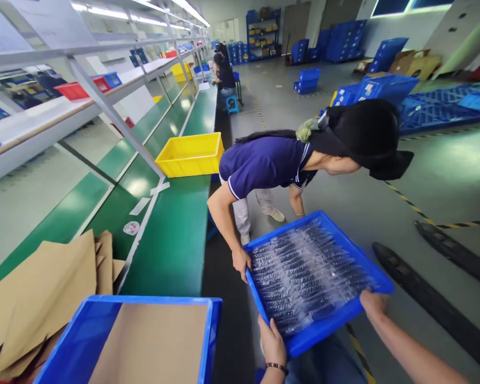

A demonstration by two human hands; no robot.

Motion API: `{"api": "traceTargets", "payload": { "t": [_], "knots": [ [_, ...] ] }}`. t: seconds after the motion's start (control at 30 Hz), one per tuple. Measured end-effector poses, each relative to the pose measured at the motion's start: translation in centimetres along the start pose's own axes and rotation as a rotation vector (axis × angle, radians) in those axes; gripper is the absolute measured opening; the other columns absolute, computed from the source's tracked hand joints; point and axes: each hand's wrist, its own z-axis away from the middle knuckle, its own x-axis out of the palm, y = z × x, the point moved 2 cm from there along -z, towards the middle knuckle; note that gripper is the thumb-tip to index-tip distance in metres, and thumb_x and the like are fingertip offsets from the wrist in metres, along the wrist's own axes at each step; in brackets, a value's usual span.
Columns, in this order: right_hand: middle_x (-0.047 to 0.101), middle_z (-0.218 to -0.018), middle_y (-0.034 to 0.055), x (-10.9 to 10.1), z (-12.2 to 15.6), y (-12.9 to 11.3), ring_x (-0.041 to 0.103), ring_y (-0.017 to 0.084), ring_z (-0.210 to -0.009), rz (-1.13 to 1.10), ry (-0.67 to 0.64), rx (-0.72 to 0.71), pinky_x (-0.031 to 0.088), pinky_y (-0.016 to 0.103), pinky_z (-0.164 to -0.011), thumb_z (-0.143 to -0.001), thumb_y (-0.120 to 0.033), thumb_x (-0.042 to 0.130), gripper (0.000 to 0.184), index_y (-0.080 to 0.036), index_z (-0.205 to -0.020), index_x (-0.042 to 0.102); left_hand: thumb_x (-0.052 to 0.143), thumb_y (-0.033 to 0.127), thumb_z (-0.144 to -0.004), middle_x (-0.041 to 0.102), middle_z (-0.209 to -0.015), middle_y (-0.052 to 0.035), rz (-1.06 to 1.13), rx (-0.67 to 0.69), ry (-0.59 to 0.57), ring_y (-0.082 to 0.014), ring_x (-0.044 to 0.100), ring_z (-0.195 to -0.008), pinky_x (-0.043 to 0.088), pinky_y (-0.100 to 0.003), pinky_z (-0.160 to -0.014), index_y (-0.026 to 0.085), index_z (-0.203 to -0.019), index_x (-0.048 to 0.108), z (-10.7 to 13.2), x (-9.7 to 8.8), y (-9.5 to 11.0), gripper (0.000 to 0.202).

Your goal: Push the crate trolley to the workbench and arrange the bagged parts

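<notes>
A blue plastic bin (272, 309) full of clear plastic-wrapped dark parts (304, 272) hangs tilted above the floor. Wearing a beaded bracelet, my left hand (272, 341) is closed on its near left side. At the near right corner my right hand (374, 303) is wrapped round the rim. A co-worker (264, 162) in a dark blue shirt and black cap leans over the far side; one of their hands (241, 262) grips the bin's left edge. The co-worker's other hand is mostly hidden behind the far rim.
On the left, a second blue bin (214, 330) has a cardboard sheet (156, 341) inside, beside loose cardboard (52, 288). A yellow bin (190, 154) stands on the green bench (168, 234). Black pallet-truck forks (420, 293) lie low on the floor at right. Blue pallets (436, 114) lie farther back.
</notes>
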Motion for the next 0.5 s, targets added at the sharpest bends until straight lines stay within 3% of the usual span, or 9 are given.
{"api": "traceTargets", "payload": {
  "t": [0.07, 0.17, 0.27, 0.4, 0.5],
  "knots": [
    [0.057, -0.088, 0.0391, -0.5, -4.7, -1.7, 0.065, 0.035, -0.076, -0.061, -0.007, 0.128, 0.052, 0.037, -0.064, -0.083, -0.022, 0.029, 0.057, 0.021, -0.118, 0.037, 0.032, 0.021, -0.084, 0.053, -0.124, -0.0175, 0.023, -0.004, -0.014, -0.0188, 0.052, -0.114, 0.039, -0.026, -0.097, 0.008, -0.124, 0.036, -0.1, 3.4, 2.2, 0.043],
    [0.056, -0.1, 0.0364, -1.2, -12.0, -4.1, 0.061, 0.031, -0.095, -0.154, -0.017, 0.193, 0.049, 0.033, -0.074, -0.082, -0.021, 0.04, 0.051, 0.016, -0.118, 0.038, 0.033, 0.019, -0.083, 0.048, -0.128, -0.0224, 0.031, 0.003, -0.032, -0.0201, 0.049, -0.117, 0.036, -0.026, -0.101, 0.0, -0.126, 0.032, -0.7, 8.8, 5.8, 0.047],
    [0.056, -0.105, 0.0305, -1.8, -19.6, -5.8, 0.059, 0.027, -0.099, -0.235, -0.019, 0.193, 0.046, 0.033, -0.081, -0.083, -0.022, 0.046, 0.047, 0.008, -0.119, 0.04, 0.034, 0.016, -0.082, 0.046, -0.129, -0.0239, 0.032, 0.04, -0.04, -0.0203, 0.051, -0.115, 0.037, -0.026, -0.099, -0.002, -0.129, 0.027, -1.6, 14.4, 9.4, 0.051],
    [0.057, -0.104, 0.0286, -2.7, -29.7, -8.1, 0.057, 0.03, -0.1, -0.311, -0.02, 0.163, 0.045, 0.036, -0.082, -0.081, -0.022, 0.049, 0.04, 0.002, -0.113, 0.046, 0.036, 0.013, -0.079, 0.055, -0.119, -0.0219, 0.006, 0.046, -0.03, -0.0199, 0.06, -0.101, 0.045, -0.025, -0.088, 0.0, -0.131, 0.024, -3.2, 21.6, 14.7, 0.054],
    [0.056, -0.108, 0.0271, -3.5, -36.4, -10.4, 0.057, 0.03, -0.101, -0.339, -0.014, 0.13, 0.044, 0.038, -0.084, -0.083, -0.025, 0.046, 0.042, 0.001, -0.116, 0.042, 0.036, 0.012, -0.079, 0.06, -0.11, -0.0211, -0.033, 0.029, 0.006, -0.0203, 0.064, -0.092, 0.048, -0.024, -0.081, 0.0, -0.128, 0.027, -4.6, 26.8, 19.3, 0.051]
  ]
}}
